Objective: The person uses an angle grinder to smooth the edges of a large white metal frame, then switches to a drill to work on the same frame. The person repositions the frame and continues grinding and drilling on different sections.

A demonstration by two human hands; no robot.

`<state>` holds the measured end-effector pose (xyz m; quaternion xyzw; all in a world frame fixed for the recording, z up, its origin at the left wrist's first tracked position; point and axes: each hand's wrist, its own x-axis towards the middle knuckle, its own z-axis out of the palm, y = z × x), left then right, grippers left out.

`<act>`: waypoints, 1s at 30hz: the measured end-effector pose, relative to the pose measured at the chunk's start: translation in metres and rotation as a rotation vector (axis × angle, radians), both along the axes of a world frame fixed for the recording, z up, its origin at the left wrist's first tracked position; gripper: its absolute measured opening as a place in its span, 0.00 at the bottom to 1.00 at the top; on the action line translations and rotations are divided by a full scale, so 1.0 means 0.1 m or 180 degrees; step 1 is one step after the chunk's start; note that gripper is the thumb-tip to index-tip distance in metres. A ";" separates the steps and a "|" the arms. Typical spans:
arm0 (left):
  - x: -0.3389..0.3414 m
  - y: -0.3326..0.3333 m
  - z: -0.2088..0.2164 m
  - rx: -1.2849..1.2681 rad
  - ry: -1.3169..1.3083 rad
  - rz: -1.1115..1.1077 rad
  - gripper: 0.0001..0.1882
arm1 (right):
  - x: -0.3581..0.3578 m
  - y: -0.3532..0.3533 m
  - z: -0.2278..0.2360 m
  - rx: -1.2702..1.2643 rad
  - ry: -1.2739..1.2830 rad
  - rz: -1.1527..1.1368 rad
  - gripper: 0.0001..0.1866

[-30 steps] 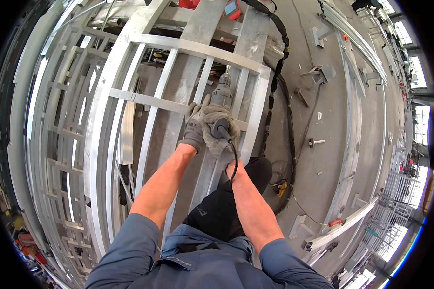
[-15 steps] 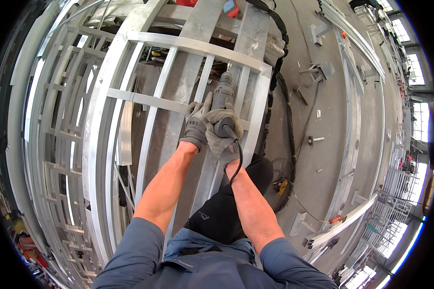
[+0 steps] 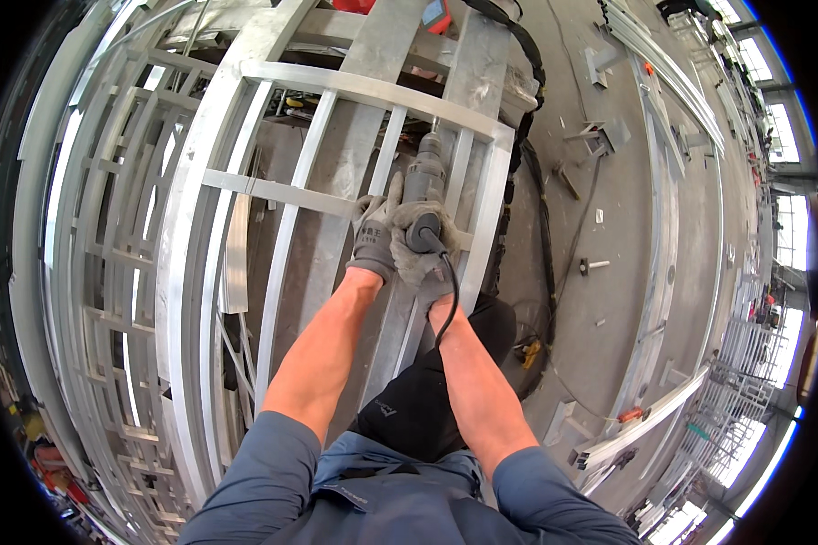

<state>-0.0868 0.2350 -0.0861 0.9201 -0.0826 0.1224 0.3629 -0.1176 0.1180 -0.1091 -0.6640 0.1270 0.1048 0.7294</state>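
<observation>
My right hand [image 3: 420, 243], in a grey work glove, is wrapped round the rear grip of a grey power drill [image 3: 422, 182]. A black cord hangs from the drill's back end over my wrist. Its bit points away from me and meets the far crossbar of a silver metal frame [image 3: 364, 92], near the right corner. Just left of the drill, my gloved left hand [image 3: 373, 234] is closed over the frame where a short crossbar meets a long slat. Its thumb lies stretched beside the drill body; the undersides of the fingers are hidden.
Wide metal beams [image 3: 477, 68] lie beneath the frame. More ladder-like frames [image 3: 123, 245] stand to the left. On the concrete floor at right lie a hammer [image 3: 594, 266], metal brackets [image 3: 600, 136], cables and long profiles [image 3: 673, 82]. A red-and-grey device [image 3: 435, 15] sits at the far end.
The drill and both hands have shifted very slightly to the right. The bit still meets the far crossbar, and both grips look the same.
</observation>
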 end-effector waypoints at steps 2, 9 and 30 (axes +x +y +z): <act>-0.04 0.01 0.09 0.0139 0.0126 0.0007 0.40 | 0.01 0.03 0.03 -0.0192 -0.0468 0.0015 0.16; -0.08 0.11 0.07 -0.1174 0.0866 -0.0284 0.29 | 0.02 0.07 0.31 -0.1617 -0.1534 -0.0102 0.15; -0.14 0.10 0.38 -0.1784 0.0929 -0.0343 0.22 | 0.05 0.24 0.98 -0.2395 -0.1175 0.0215 0.15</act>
